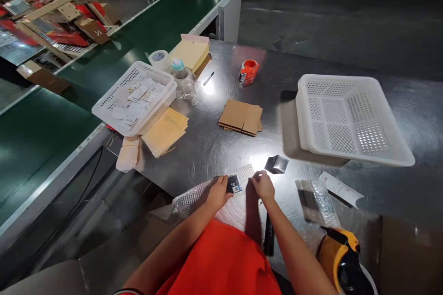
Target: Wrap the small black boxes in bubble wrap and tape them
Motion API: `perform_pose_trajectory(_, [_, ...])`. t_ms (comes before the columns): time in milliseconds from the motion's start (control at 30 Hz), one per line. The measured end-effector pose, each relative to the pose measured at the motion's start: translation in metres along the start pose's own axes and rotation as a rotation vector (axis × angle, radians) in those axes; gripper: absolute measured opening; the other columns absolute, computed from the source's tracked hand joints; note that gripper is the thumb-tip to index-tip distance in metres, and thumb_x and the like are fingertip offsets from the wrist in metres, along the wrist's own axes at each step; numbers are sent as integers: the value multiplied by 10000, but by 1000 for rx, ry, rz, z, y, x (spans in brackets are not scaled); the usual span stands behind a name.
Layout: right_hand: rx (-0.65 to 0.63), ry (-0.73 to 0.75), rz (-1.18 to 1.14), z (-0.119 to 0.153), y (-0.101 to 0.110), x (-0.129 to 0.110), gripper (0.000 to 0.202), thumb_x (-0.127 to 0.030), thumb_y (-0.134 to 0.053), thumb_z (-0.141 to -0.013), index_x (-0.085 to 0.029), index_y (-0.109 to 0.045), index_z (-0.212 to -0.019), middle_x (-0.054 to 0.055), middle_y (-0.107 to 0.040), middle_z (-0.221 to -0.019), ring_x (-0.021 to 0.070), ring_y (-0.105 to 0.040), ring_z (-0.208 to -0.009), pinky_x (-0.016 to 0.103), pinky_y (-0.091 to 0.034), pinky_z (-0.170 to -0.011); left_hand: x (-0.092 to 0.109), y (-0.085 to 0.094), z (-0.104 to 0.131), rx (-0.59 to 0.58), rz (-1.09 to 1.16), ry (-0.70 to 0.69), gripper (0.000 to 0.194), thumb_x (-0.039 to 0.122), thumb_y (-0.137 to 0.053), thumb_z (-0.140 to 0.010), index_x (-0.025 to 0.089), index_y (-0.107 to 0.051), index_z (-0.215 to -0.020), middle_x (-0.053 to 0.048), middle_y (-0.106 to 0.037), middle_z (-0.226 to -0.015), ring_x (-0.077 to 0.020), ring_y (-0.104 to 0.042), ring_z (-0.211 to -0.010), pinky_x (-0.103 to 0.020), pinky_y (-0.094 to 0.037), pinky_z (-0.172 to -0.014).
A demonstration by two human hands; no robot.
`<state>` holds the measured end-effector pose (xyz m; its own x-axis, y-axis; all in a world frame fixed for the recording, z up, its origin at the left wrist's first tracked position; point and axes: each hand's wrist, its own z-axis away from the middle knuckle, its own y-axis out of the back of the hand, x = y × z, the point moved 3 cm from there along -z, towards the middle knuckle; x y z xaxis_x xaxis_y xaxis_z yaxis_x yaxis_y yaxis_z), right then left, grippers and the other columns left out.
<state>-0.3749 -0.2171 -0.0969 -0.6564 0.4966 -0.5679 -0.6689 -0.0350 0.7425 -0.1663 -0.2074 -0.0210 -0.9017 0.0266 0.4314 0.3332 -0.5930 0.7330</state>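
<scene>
A small dark box point(234, 184) with white print and a blue corner lies on a sheet of bubble wrap point(194, 198) near the front edge of the metal table. My left hand point(218, 194) grips that box from its left side. At the sheet's right edge, the fingers of my right hand point(265, 186) are pinched together on the bubble wrap; the fingertips are partly hidden. Just beyond my right hand sits another small black box point(278, 164). Past both hands is a stack of flat brown cardboard pieces point(240, 116).
To the left stands a white basket point(100, 107) of paper slips, beside yellow envelopes point(166, 131). An orange tape dispenser point(248, 70) is farther back. A white crate point(391, 110) is at right, a yellow-black tape dispenser point(341, 258) near front right. A green conveyor point(138, 32) runs along the left.
</scene>
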Motion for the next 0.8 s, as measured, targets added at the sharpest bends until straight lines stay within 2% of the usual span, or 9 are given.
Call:
perform_pose_trajectory(100, [-31,10,4,-1,4,-3,120,-318,-609,-774,-202,-636,-757,76,-617,-732,249,-603,-694,340,-404,-605,0,-1,0,8,3,3,700,245,-662,-820,158,-370,-1450,-146,-441,-1478,-274,-512,-1290,-349,-433,-1065])
perform_pose_trajectory(233, [-49,107,-30,-1,17,-15,233,-338,-530,-817,-225,-570,-617,67,-594,-710,235,-578,-707,347,-403,-648,-1,-3,-1,17,10,0,709,246,-663,-819,140,-366,-1455,-156,-455,-1460,-277,-540,-1256,-355,-445,-1056])
perform_pose_trajectory(333, [-111,232,-93,14,15,-36,223,-307,-504,-822,-233,-547,-616,35,-599,-711,201,-571,-699,324,-423,-679,-2,-4,0,21,21,-8,709,243,-651,-827,137,-355,-1462,-153,-445,-1468,-271,-528,-1267,-345,-438,-1062])
perform_pose_trajectory(433, [-169,344,-134,42,-1,-61,169,-255,-524,-801,-241,-546,-634,19,-605,-748,182,-571,-710,296,-431,-688,-4,-3,3,31,20,18,703,162,-615,-817,158,-350,-1468,-140,-414,-1488,-250,-545,-1243,-325,-443,-1050])
perform_pose_trajectory(500, [-170,365,-135,59,-13,-72,162,-221,-491,-817,-243,-553,-670,29,-606,-787,183,-568,-713,295,-423,-674,-5,-3,4,50,4,40,706,119,-601,-796,185,-372,-1461,-127,-429,-1461,-238,-567,-1208,-318,-456,-1029])
perform_pose_trajectory(633, [-132,350,-110,73,-24,-78,196,-192,-413,-855,-243,-550,-725,57,-597,-843,206,-567,-737,317,-410,-676,-2,-4,1,66,28,97,709,96,-592,-773,193,-400,-1448,-114,-571,-1294,-227,-609,-1115,-314,-488,-969])
perform_pose_trajectory(800, [-125,362,-82,70,-18,-77,194,-195,-397,-858,-239,-521,-715,80,-597,-868,231,-575,-766,339,-413,-693,3,-6,3,72,80,105,716,56,-573,-766,109,-384,-1455,-125,-646,-1173,-207,-647,-1006,-269,-502,-915])
